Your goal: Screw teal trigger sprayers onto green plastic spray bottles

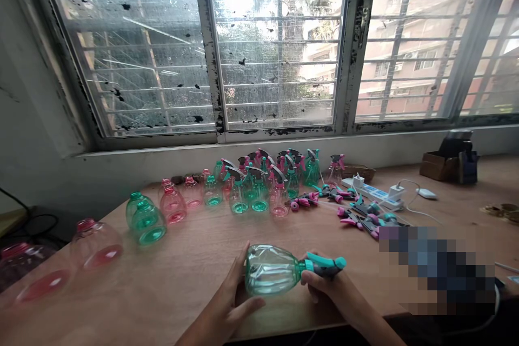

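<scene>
A green see-through spray bottle (271, 270) lies sideways just above the near edge of the wooden table (194, 259). My left hand (231, 305) cups the bottle's base, with the thumb along its underside. My right hand (330, 289) is closed around the teal and grey trigger head (324, 265) fitted at the bottle's neck. Both hands hold the same bottle between them.
Several pink and green bottles without heads (146, 221) lie at the left. Finished spray bottles (259, 184) stand in rows by the window sill. Loose trigger heads (357, 213) lie by a white power strip (377, 194). A cardboard box (440, 165) sits far right.
</scene>
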Available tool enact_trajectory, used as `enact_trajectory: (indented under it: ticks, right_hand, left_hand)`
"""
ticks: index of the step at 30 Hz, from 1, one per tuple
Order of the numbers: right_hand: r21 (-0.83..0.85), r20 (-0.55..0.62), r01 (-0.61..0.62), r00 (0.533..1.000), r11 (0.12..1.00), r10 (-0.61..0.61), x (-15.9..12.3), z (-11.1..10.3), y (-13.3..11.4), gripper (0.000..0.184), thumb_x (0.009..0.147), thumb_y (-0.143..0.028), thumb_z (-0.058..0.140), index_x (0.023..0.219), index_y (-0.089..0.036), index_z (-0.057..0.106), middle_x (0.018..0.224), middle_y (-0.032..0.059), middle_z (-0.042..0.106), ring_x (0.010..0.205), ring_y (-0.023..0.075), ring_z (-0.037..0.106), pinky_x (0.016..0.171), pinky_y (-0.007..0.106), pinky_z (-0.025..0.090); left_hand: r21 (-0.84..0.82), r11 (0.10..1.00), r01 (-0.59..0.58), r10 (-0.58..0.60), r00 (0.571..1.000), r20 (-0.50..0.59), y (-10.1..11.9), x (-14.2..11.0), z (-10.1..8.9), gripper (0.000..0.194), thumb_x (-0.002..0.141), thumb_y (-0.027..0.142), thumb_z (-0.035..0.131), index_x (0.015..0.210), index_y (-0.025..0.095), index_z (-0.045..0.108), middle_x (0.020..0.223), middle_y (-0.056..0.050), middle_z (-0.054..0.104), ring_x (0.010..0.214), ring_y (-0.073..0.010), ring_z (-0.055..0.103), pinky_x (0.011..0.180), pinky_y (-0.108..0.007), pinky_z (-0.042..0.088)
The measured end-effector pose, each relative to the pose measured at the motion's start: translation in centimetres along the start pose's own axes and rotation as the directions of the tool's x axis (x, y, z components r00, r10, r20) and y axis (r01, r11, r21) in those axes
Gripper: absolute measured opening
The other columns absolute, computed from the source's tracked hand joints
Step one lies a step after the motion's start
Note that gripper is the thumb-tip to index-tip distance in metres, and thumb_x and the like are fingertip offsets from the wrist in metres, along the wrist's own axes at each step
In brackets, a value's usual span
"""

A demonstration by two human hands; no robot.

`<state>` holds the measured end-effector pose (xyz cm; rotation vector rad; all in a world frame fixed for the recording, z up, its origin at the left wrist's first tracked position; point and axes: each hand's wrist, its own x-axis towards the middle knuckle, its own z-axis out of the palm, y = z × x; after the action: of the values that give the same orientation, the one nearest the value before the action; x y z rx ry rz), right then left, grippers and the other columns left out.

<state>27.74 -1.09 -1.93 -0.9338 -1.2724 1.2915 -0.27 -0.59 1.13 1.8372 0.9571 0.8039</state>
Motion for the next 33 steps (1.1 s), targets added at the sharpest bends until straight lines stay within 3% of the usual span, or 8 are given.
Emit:
enact_trajectory:
  ticks: [3, 6, 10, 16, 20, 26, 33]
  right_hand:
    - [0.043, -0.024, -0.010, 1.000, 0.999, 0.011, -0.2, 0.2, -0.5, 0.041, 0.076, -0.057, 0.079, 0.070, -0.019, 0.066, 0.066, -0.0018, 0.064, 0.049, 0.0119, 0.051, 0.053, 0.028, 0.040]
    - [0.071, -0.053, -0.015, 0.998, 0.997, 0.019, -0.2, 0.3, -0.7, 0.043, 0.074, -0.059, 0.080, 0.072, -0.019, 0.067, 0.068, -0.0003, 0.065, 0.050, 0.0130, 0.051, 0.053, 0.029, 0.040]
    - [0.033, -0.042, -0.002, 0.999, 0.999, 0.003, -0.1, 0.1, -0.2, 0.042, 0.073, -0.058, 0.081, 0.077, -0.019, 0.067, 0.067, -0.0004, 0.064, 0.050, 0.0128, 0.050, 0.052, 0.028, 0.039]
    - [0.043, 0.011, -0.011, 1.000, 0.999, 0.010, 0.2, -0.1, 0.5, 0.038, 0.072, -0.049, 0.085, 0.082, -0.022, 0.060, 0.065, -0.0054, 0.062, 0.048, 0.0114, 0.051, 0.051, 0.026, 0.039]
    - [0.024, 0.014, -0.004, 1.000, 1.000, 0.003, 0.3, -0.1, 0.5, 0.037, 0.074, -0.051, 0.083, 0.081, -0.022, 0.062, 0.064, -0.0052, 0.062, 0.048, 0.0123, 0.051, 0.051, 0.026, 0.039]
    - [-0.038, 0.019, -0.002, 1.000, 0.999, 0.003, 0.2, -0.4, 0.3, 0.039, 0.078, -0.057, 0.077, 0.073, -0.020, 0.067, 0.067, -0.0022, 0.064, 0.048, 0.0116, 0.050, 0.054, 0.027, 0.037]
    - [-0.002, -0.002, -0.028, 1.000, 1.000, 0.028, 0.0, 0.2, 0.0, 0.043, 0.070, -0.056, 0.084, 0.083, -0.022, 0.063, 0.064, -0.0045, 0.062, 0.048, 0.0130, 0.050, 0.052, 0.027, 0.038]
  left_hand:
    - [-0.070, 0.998, -0.011, 0.012, 1.000, 0.013, -0.6, 0.1, 0.1, 0.093, 0.092, 0.043, 0.068, 0.161, 0.042, 0.004, 0.164, -0.003, 0.038, 0.141, -0.0298, 0.049, 0.123, -0.046, 0.032]
    - [-0.079, 0.997, -0.009, 0.010, 1.000, 0.021, -1.5, 0.2, 0.1, 0.095, 0.092, 0.044, 0.067, 0.161, 0.042, 0.002, 0.161, -0.005, 0.044, 0.134, -0.0303, 0.056, 0.121, -0.048, 0.034]
    - [-0.094, 0.995, -0.017, 0.019, 1.000, 0.022, -2.3, 0.4, 0.1, 0.105, 0.088, 0.050, 0.071, 0.162, 0.036, -0.002, 0.164, -0.007, 0.039, 0.143, -0.0341, 0.047, 0.125, -0.049, 0.026]
    - [-0.050, 0.999, -0.021, 0.021, 1.000, -0.004, -2.4, 0.5, 0.1, 0.093, 0.089, 0.057, 0.064, 0.162, 0.032, 0.012, 0.171, -0.006, 0.023, 0.156, -0.0357, 0.022, 0.129, -0.049, 0.012]
    - [-0.052, 0.997, -0.048, 0.048, 0.999, 0.002, -2.1, 0.4, 0.1, 0.091, 0.092, 0.053, 0.064, 0.162, 0.033, 0.009, 0.171, -0.006, 0.024, 0.155, -0.0338, 0.025, 0.128, -0.049, 0.016]
    - [-0.070, 0.995, -0.068, 0.070, 0.997, 0.017, -2.1, 0.4, 0.2, 0.091, 0.094, 0.051, 0.062, 0.160, 0.044, 0.001, 0.170, -0.002, 0.024, 0.144, -0.0319, 0.045, 0.123, -0.048, 0.030]
    - [-0.128, 0.991, -0.049, 0.053, 0.998, 0.034, -2.6, 0.6, 0.2, 0.106, 0.088, 0.054, 0.069, 0.162, 0.033, -0.003, 0.167, -0.010, 0.033, 0.150, -0.0341, 0.036, 0.127, -0.051, 0.015]
